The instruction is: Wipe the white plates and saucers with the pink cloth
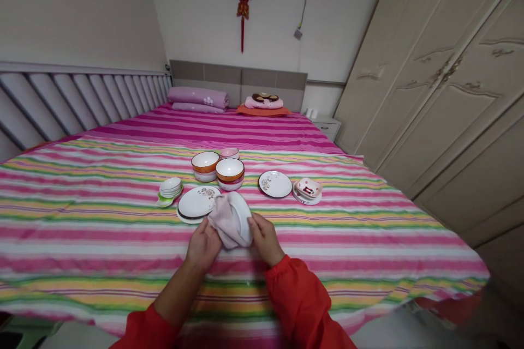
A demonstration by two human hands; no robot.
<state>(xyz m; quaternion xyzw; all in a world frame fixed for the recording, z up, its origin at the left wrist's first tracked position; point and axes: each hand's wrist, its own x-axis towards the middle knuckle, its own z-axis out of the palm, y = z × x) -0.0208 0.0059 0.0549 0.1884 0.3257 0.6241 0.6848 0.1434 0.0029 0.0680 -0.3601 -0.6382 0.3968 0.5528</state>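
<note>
My left hand (203, 245) clenches a soft, pale pink cloth (227, 221) against a tilted, glossy white plate (244, 218), its rim gripped by my right hand (266, 239), above the striped cotton bedspread (123, 240). Farther toward the bedspread's middle sit stacked orange-rimmed ceramic bowls (230, 173) and a flower-printed plate (275, 184).

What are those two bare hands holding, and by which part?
The left hand grips a crumpled pale pink cloth wrapped over a round white plate; the right hand holds that plate by its lower right rim.
</note>
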